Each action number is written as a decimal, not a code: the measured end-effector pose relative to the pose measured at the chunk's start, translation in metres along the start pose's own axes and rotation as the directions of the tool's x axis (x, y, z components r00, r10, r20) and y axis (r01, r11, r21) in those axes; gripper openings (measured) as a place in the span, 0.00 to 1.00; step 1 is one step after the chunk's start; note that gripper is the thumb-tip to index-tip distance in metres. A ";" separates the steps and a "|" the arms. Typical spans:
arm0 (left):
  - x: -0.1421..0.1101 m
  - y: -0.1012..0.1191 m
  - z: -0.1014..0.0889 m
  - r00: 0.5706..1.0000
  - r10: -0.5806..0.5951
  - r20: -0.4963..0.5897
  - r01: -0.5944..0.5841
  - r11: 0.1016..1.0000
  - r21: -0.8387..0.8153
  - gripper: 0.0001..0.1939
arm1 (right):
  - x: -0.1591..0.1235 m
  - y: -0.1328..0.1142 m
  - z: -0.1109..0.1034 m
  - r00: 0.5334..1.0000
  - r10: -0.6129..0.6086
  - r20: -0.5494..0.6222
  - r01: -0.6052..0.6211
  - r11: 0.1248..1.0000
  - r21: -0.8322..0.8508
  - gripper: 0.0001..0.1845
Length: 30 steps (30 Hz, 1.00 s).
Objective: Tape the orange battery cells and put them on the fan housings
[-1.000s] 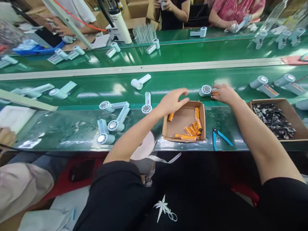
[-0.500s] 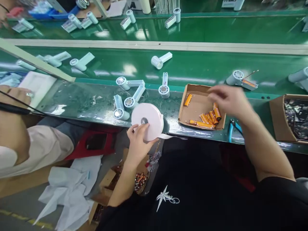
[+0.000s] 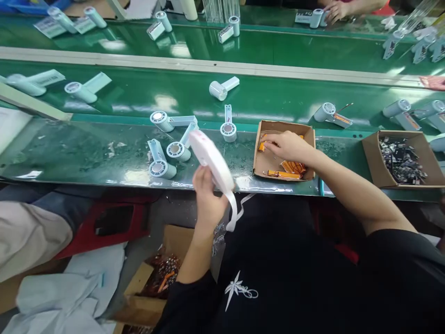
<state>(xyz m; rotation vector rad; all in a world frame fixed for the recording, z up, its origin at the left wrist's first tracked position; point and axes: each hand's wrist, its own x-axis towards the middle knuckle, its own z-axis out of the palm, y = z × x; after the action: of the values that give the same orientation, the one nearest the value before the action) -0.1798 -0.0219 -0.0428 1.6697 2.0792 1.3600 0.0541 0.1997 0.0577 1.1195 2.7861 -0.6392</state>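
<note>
My left hand point(image 3: 207, 197) grips a large white tape roll point(image 3: 212, 160), held edge-on above the table's front edge, with a loose strip of tape hanging from it. My right hand point(image 3: 287, 144) reaches into a small cardboard box point(image 3: 284, 127) of orange cylindrical batteries point(image 3: 291, 168); its fingers curl down over the batteries at the box's left side, and I cannot see whether they hold one. Several pale blue handheld fan bodies point(image 3: 162, 160) lie on the green table just left of the roll.
A second cardboard box point(image 3: 371, 162) of small dark parts stands at the right. More fan bodies point(image 3: 327, 112) lie on the green conveyor beyond. Below the table a cardboard box point(image 3: 153, 283) of scraps sits on the floor. Another person's sleeve point(image 3: 28, 236) is at left, another's hand point(image 3: 335, 8) at top.
My left hand has lifted and turned the tape roll from flat-on to edge-on. My right hand has moved left and down into the battery box.
</note>
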 end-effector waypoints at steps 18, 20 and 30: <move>-0.001 0.039 0.018 0.939 0.330 0.093 -0.341 0.864 0.370 0.31 | -0.071 0.009 0.006 0.868 0.152 -0.472 0.191 0.776 0.601 0.26; 0.001 0.045 0.018 0.927 0.365 0.086 -0.368 0.843 0.393 0.29 | -0.092 -0.005 0.013 0.791 0.169 -0.588 0.218 0.820 0.530 0.23; 0.004 0.055 0.010 0.872 0.470 0.137 -0.482 0.775 0.409 0.30 | -0.113 -0.013 0.037 0.909 0.150 -0.388 0.222 0.615 0.757 0.26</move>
<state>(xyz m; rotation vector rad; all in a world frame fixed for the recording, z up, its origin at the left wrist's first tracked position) -0.1371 -0.0148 -0.0078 2.5274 2.1399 0.9991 0.1243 0.1033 0.0533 1.4460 2.8794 -2.0211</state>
